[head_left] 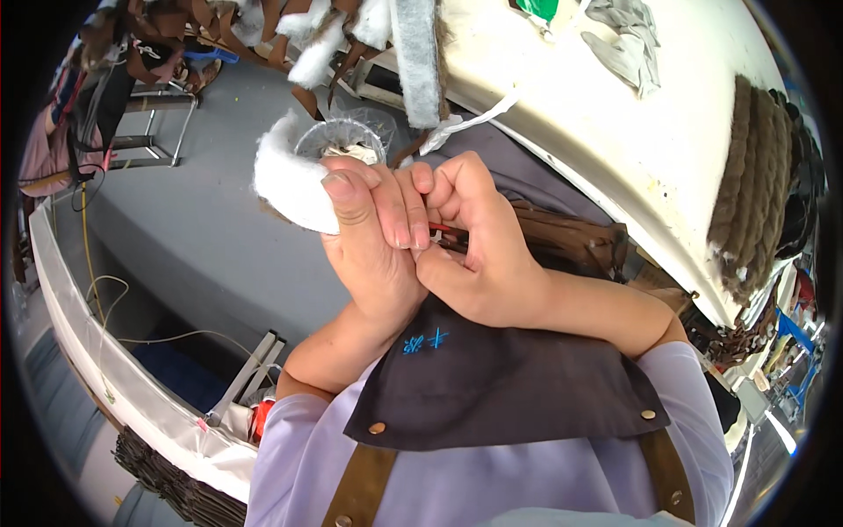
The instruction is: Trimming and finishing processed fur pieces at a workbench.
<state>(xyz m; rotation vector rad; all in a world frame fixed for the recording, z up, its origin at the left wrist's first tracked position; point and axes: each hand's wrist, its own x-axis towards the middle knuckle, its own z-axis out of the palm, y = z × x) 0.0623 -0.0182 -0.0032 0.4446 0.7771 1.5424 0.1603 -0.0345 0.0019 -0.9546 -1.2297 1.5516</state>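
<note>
Both my hands meet in front of my chest. In my left hand is a white fluffy piece of wadding that juts out to the left, with a brown edge along its underside. The left thumb points up, and the fingers bend over toward the right hand. My right hand is closed, its fingertips touching the left fingers. A thin red and dark item shows between its fingers; most of it is hidden, so its kind cannot be told.
Beyond my hands stands a bin with a clear plastic liner. White and brown fluffy strips hang at the top. A cream table at the right bears a grey glove and brown furry rolls. A white-edged table curves along the left.
</note>
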